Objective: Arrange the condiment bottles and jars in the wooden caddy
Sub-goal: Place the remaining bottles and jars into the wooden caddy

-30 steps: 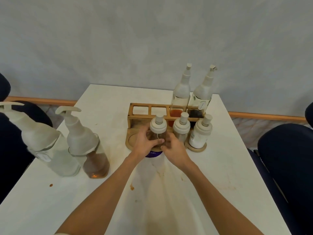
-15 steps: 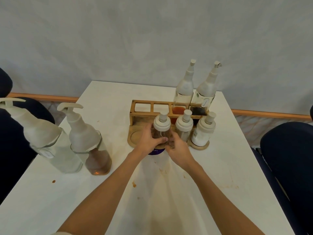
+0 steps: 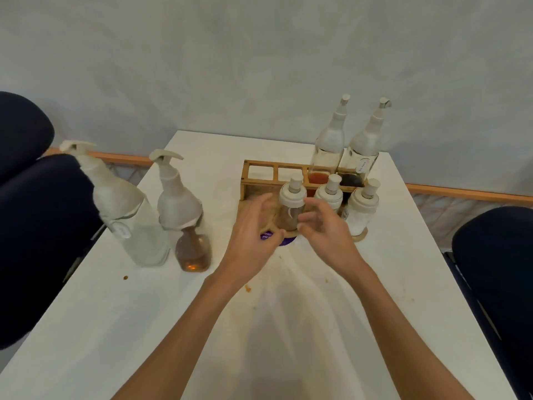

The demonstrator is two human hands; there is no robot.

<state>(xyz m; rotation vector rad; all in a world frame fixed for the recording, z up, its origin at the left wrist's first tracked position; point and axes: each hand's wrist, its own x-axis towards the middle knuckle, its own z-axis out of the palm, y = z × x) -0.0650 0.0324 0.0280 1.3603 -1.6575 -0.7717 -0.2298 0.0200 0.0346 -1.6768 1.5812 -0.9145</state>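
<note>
The wooden caddy [image 3: 261,166] stands mid-table. In its front row stand three small jars with cream lids: a brown-filled jar [image 3: 292,204], a middle jar [image 3: 328,194] and a white-filled jar [image 3: 360,210]. Two tall spouted bottles sit in its back right slots, one with red sauce [image 3: 328,148], one with dark sauce [image 3: 362,153]. My left hand [image 3: 253,238] and my right hand [image 3: 326,229] hover on either side of the brown-filled jar, fingers spread, holding nothing. Two pump bottles stand outside the caddy at the left, one clear [image 3: 127,209], one with brown liquid [image 3: 184,217].
The white table [image 3: 288,327] bears stains and crumbs. A purple round thing [image 3: 285,241] peeks out under the caddy's front edge. Dark blue chairs flank the table at the left [image 3: 34,226] and at the right [image 3: 496,269]. A grey wall rises behind.
Both hands have let go of the brown-filled jar and drawn back slightly with fingers spread. The jar stands in the caddy's front row. The camera has shifted a little.
</note>
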